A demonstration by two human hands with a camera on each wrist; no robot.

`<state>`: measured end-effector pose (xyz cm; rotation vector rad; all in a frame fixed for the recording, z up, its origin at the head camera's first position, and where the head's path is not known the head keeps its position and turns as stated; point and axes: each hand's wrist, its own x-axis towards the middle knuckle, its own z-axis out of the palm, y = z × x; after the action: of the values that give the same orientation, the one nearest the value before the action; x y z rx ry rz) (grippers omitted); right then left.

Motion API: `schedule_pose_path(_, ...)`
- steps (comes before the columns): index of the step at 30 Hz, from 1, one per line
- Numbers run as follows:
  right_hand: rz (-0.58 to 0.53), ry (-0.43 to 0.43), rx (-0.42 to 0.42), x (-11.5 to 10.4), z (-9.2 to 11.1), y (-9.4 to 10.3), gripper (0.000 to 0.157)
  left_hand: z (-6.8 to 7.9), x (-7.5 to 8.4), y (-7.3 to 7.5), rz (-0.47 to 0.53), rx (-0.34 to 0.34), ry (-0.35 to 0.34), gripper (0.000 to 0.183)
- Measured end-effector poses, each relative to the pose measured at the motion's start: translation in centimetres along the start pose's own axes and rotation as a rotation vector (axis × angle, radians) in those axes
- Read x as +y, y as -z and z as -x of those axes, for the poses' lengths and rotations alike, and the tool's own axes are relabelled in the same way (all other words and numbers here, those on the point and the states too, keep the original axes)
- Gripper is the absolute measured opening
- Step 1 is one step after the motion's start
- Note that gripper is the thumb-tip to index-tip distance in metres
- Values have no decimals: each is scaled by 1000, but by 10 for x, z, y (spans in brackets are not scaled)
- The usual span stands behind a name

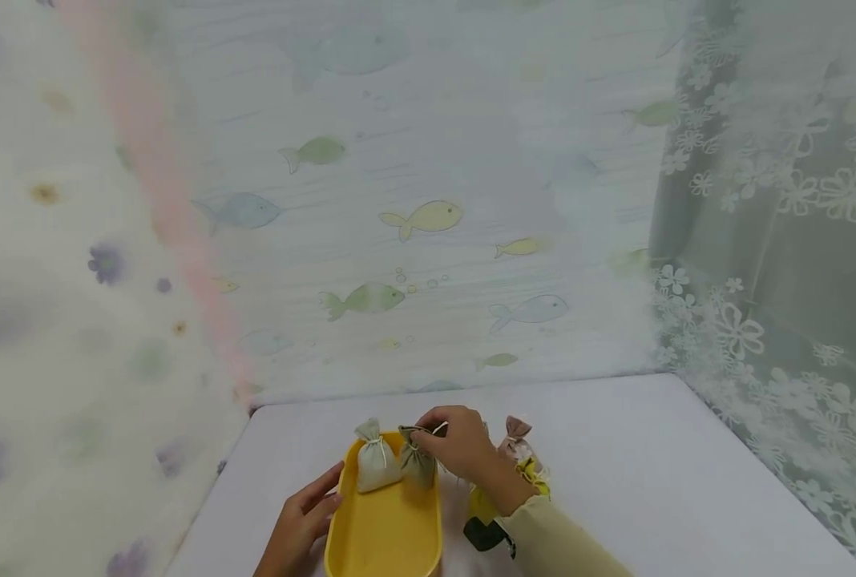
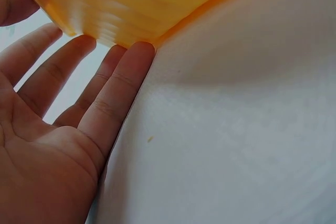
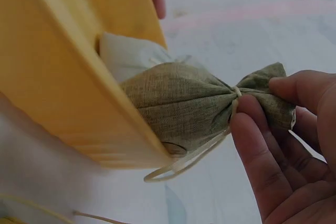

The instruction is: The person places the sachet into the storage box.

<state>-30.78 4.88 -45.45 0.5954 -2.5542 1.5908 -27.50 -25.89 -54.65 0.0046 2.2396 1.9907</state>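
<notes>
A yellow tray (image 1: 385, 535) stands on the white table at the front. Inside its far end a pale drawstring pouch (image 1: 377, 466) leans upright, with an olive-green drawstring pouch (image 1: 417, 467) beside it. My right hand (image 1: 461, 443) pinches the green pouch's gathered neck between thumb and fingers; in the right wrist view the pouch's body (image 3: 176, 95) is partly behind the tray wall. At the tray's left side, my left hand (image 1: 304, 517) touches the outer wall. The left wrist view shows its fingers (image 2: 118, 90) fairly straight, tips against the yellow plastic.
Right of the tray, partly behind my right forearm, are a pinkish-brown pouch (image 1: 518, 437), a yellow pouch (image 1: 482, 506) and a dark pouch (image 1: 482, 535). A fish-patterned curtain (image 1: 428, 240) hangs behind the table (image 1: 615, 465), and lace curtain (image 1: 781, 280) hangs at right.
</notes>
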Motion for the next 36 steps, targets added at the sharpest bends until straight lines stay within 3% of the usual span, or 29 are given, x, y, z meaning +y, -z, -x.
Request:
schedule_pose_path(7,66,1,1,5,-4,-8,9,2,-2,4,27,-28,-13,67)
schedule_pose_path(16,126,26,-6,15,-10,-18,12,2,3,0,28,13,-10,66)
schedule_pose_path(36,158,-21,4,13,-7,-25,19,0,-2,1,28,-1,-26,65)
